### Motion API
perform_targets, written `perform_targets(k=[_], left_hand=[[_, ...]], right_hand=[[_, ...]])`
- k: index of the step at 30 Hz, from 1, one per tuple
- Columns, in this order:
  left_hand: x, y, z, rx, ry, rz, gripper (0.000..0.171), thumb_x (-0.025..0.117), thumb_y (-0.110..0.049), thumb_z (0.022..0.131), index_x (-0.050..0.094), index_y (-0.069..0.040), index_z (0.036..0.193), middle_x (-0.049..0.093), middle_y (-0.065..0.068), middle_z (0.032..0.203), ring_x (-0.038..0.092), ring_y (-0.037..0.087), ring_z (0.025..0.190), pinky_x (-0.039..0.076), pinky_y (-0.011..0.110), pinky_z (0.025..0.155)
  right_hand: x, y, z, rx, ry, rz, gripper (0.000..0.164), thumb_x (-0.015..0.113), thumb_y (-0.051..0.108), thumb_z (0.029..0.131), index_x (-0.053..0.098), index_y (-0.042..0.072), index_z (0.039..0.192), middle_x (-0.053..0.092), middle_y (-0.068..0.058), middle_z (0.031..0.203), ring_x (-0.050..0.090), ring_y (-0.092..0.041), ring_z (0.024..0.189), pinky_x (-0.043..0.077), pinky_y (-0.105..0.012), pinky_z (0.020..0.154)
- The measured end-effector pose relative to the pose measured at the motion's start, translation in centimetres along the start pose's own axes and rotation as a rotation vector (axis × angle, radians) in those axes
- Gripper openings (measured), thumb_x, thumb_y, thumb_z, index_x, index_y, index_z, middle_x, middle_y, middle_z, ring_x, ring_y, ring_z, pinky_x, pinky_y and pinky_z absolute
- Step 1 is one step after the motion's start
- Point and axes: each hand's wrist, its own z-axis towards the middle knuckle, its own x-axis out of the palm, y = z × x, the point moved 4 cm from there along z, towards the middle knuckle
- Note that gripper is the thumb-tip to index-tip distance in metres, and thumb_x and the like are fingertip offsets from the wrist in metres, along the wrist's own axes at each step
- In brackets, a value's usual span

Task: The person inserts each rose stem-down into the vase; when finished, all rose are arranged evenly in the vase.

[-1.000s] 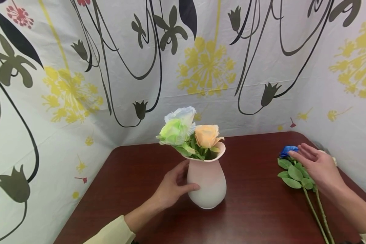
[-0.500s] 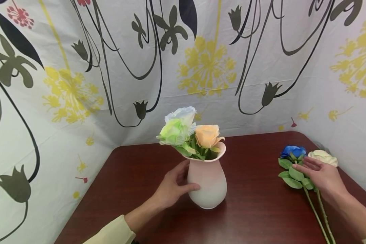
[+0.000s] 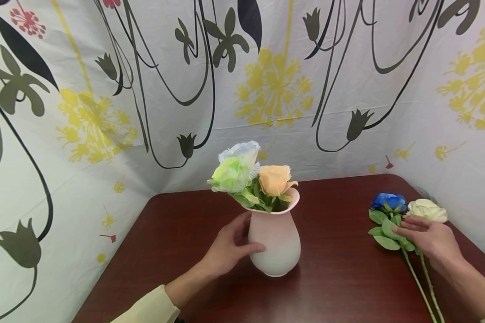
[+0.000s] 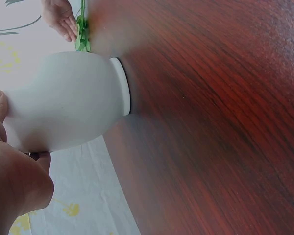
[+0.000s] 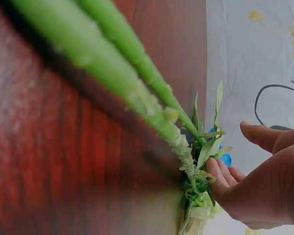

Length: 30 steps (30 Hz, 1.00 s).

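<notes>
A white vase (image 3: pixel 275 246) stands upright in the middle of the table. My left hand (image 3: pixel 230 246) holds its left side, thumb across the front and fingers around behind. Out of its mouth rise a green rose (image 3: pixel 228 175), a pale blue-white rose (image 3: pixel 242 151) and a peach rose (image 3: pixel 274 179). To the right lie a blue rose (image 3: pixel 388 202) and a cream rose (image 3: pixel 427 210) on long stems. My right hand (image 3: pixel 434 237) is over their leaves, just below the cream bloom. In the right wrist view its fingertips (image 5: pixel 216 169) reach the leaves beside the thorny stems (image 5: pixel 152 105), thumb held apart.
The dark red-brown table (image 3: pixel 339 278) has rounded back corners. A white cloth (image 3: pixel 275 134) printed with flowers hangs behind it and along both sides. The two rose stems (image 3: pixel 422 287) run toward the table's near right.
My right hand has come down and nearer from beside the blue bloom to the leaves, uncovering the blue and cream roses. My left hand and the vase have stayed in place.
</notes>
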Motion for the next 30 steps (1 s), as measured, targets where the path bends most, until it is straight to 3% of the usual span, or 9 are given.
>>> perform_targets(k=[2, 4, 6, 8, 11, 14, 20, 26, 30], left_hand=[[0.0, 0.0, 0.0, -0.004, 0.0, 0.0, 0.077, 0.088, -0.029, 0.091, 0.048, -0.033, 0.157, 0.06, -0.004, 0.15, 0.064, 0.018, 0.129, 0.053, 0.036, 0.106], [0.0, 0.0, 0.0, -0.006, -0.001, -0.001, 0.077, 0.088, -0.029, 0.091, 0.048, -0.033, 0.157, 0.06, -0.004, 0.149, 0.064, 0.018, 0.129, 0.053, 0.036, 0.106], [0.0, 0.0, 0.0, -0.005, 0.0, -0.002, 0.078, 0.088, -0.029, 0.091, 0.048, -0.033, 0.158, 0.06, -0.004, 0.15, 0.064, 0.018, 0.129, 0.053, 0.037, 0.106], [0.0, -0.1, 0.0, -0.006, 0.001, -0.001, 0.078, 0.088, -0.03, 0.091, 0.048, -0.034, 0.158, 0.06, -0.004, 0.15, 0.063, 0.017, 0.129, 0.053, 0.037, 0.106], [0.0, -0.1, 0.0, -0.011, 0.002, 0.0, 0.078, 0.088, -0.03, 0.091, 0.048, -0.036, 0.157, 0.059, -0.006, 0.15, 0.063, 0.015, 0.129, 0.053, 0.035, 0.106], [0.0, -0.1, 0.0, -0.011, 0.001, -0.002, 0.078, 0.088, -0.03, 0.091, 0.048, -0.036, 0.157, 0.06, -0.007, 0.15, 0.064, 0.014, 0.128, 0.053, 0.034, 0.105], [0.0, 0.0, -0.1, -0.012, 0.0, -0.004, 0.078, 0.088, -0.029, 0.091, 0.048, -0.035, 0.157, 0.06, -0.006, 0.15, 0.064, 0.014, 0.128, 0.053, 0.033, 0.105], [0.0, 0.0, -0.1, -0.009, 0.0, -0.004, 0.078, 0.088, -0.028, 0.091, 0.048, -0.035, 0.157, 0.06, -0.007, 0.15, 0.063, 0.014, 0.129, 0.053, 0.033, 0.106], [0.0, 0.1, 0.0, -0.005, 0.001, -0.008, 0.078, 0.088, -0.028, 0.091, 0.049, -0.035, 0.157, 0.059, -0.007, 0.15, 0.063, 0.014, 0.129, 0.053, 0.033, 0.106]], right_hand=[[0.0, -0.2, 0.0, -0.011, -0.011, -0.005, 0.083, 0.075, 0.047, 0.099, 0.05, -0.017, 0.145, 0.079, -0.014, 0.113, 0.069, -0.01, 0.105, 0.047, -0.014, 0.063], [0.0, -0.3, 0.0, -0.027, -0.03, -0.016, 0.079, 0.077, 0.045, 0.098, 0.055, -0.017, 0.142, 0.079, -0.014, 0.111, 0.052, 0.016, 0.086, 0.048, -0.014, 0.063], [0.0, -0.4, 0.0, -0.045, -0.044, -0.029, 0.076, 0.078, 0.044, 0.097, 0.058, -0.017, 0.138, 0.079, -0.016, 0.111, 0.037, 0.026, 0.081, 0.048, -0.014, 0.062], [0.0, -0.3, 0.0, -0.061, -0.05, -0.049, 0.072, 0.078, 0.043, 0.097, 0.061, -0.016, 0.134, 0.078, -0.019, 0.112, 0.039, 0.023, 0.082, 0.048, -0.015, 0.062], [0.0, -0.3, 0.1, -0.07, -0.049, -0.087, 0.068, 0.078, 0.044, 0.097, 0.065, -0.014, 0.131, 0.078, -0.021, 0.112, 0.053, 0.008, 0.088, 0.048, -0.017, 0.062], [0.1, -0.3, 0.2, -0.068, -0.036, -0.102, 0.066, 0.078, 0.044, 0.097, 0.068, -0.013, 0.129, 0.077, -0.022, 0.112, 0.058, -0.003, 0.089, 0.049, -0.021, 0.062], [0.3, -0.5, 0.7, -0.031, 0.04, -0.069, 0.07, 0.079, 0.044, 0.097, 0.064, -0.015, 0.132, 0.077, -0.021, 0.111, 0.054, 0.006, 0.081, 0.052, -0.026, 0.065], [0.7, -0.6, 1.0, -0.005, 0.11, 0.004, 0.073, 0.077, 0.038, 0.099, 0.055, -0.02, 0.138, 0.08, -0.01, 0.1, 0.071, -0.003, 0.076, 0.053, -0.029, 0.061], [0.9, -0.6, 1.1, -0.004, 0.156, 0.014, 0.077, 0.077, 0.036, 0.099, 0.049, -0.022, 0.142, 0.08, -0.011, 0.1, 0.072, -0.006, 0.077, 0.056, -0.033, 0.063]])
